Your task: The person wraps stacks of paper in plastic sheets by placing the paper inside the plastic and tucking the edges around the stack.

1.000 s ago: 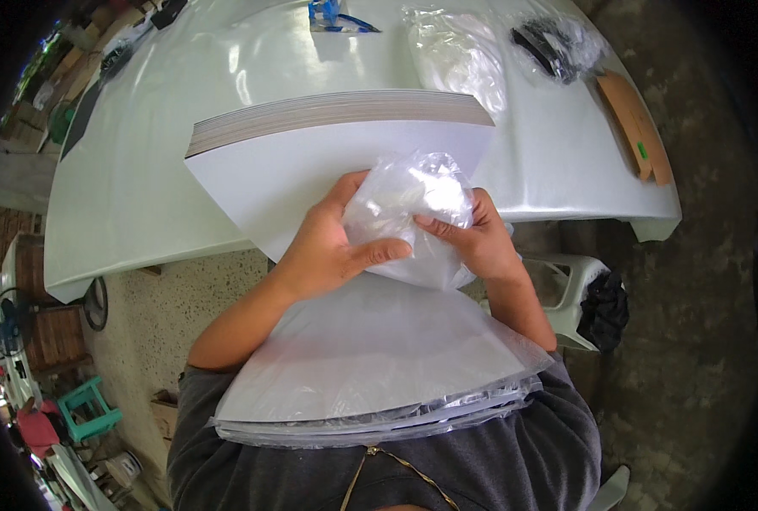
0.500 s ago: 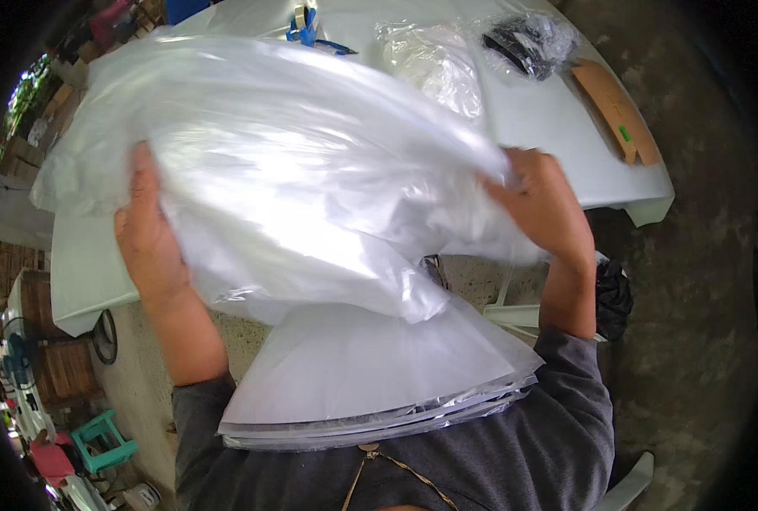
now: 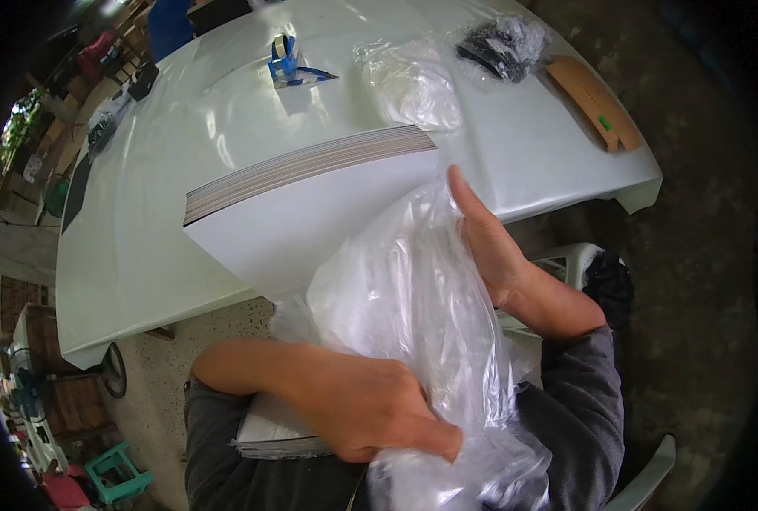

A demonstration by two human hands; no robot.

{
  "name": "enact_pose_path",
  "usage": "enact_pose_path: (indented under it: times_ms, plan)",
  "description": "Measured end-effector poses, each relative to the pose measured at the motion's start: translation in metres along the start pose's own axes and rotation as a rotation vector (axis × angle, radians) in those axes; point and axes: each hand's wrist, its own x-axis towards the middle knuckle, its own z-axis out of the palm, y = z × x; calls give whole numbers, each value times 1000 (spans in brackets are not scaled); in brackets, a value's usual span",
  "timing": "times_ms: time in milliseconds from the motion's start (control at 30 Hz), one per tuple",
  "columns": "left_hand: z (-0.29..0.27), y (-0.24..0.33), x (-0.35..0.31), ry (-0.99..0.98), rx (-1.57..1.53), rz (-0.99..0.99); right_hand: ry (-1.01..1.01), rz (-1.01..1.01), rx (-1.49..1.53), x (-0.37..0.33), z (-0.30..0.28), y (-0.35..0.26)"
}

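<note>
Presently, 1 clear bag (image 3: 400,277) is before the person's torso, between the left hand (image 3: 391,413) and the right hand (image 3: 491,247). Left hand: low and near the torso, its forearm crossing from the left; fingers curled, pinching gathered plastic of the bag between thumb and fingers. Loose folds spill below it toward the dark shirt (image 3: 579,409). Right hand: higher and farther out, at the bag's far right edge; thumb raised and standing clear of the palm. Its fingers are hidden behind the plastic, so I cannot tell whether they grip or merely support it.

The bag is crumpled, creased and glossy. From where I stand it overlaps the near right part of the boards (image 3: 302,213); contact between the 2 cannot be told. The boards form 1 neat stack, white on the face, grey-brown at the edges, at the near side of the table (image 3: 132,255). Under the left forearm, 1 wrapped packet (image 3: 281,447) lies against the torso, partly covered.

Farther back on the pale table: 1 blue dispenser (image 3: 285,70) with tape, then clear film (image 3: 413,89), 1 black item (image 3: 485,58) in clear wrap, and brown cardboard (image 3: 583,95) at the right edge.
</note>
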Motion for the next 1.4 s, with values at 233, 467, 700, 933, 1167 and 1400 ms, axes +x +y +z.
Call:
enact_pose_path:
  times_ms: [233, 467, 700, 933, 1167, 1400]
  plan:
    - [0, -23, 19, 141, 38, -221, 273, -235, -331, -19, 23, -25]
    - [11, -68, 3, 556, 871, -331, 102, -902, -281, -27, 31, -57]
    - [-10, -1, -39, 1323, 263, -217, -387, -228, -479, -30, 7, -25]
    - [-12, -25, -38, 1230, -157, -392, 189, -395, -591, -6, -20, -27]
    - [-2, -59, -50, 1493, 270, -523, 51, -538, -802, -1, -15, -15]
    - [-6, -58, -47, 1347, 81, -630, 206, -489, -448, 21, -22, 1]
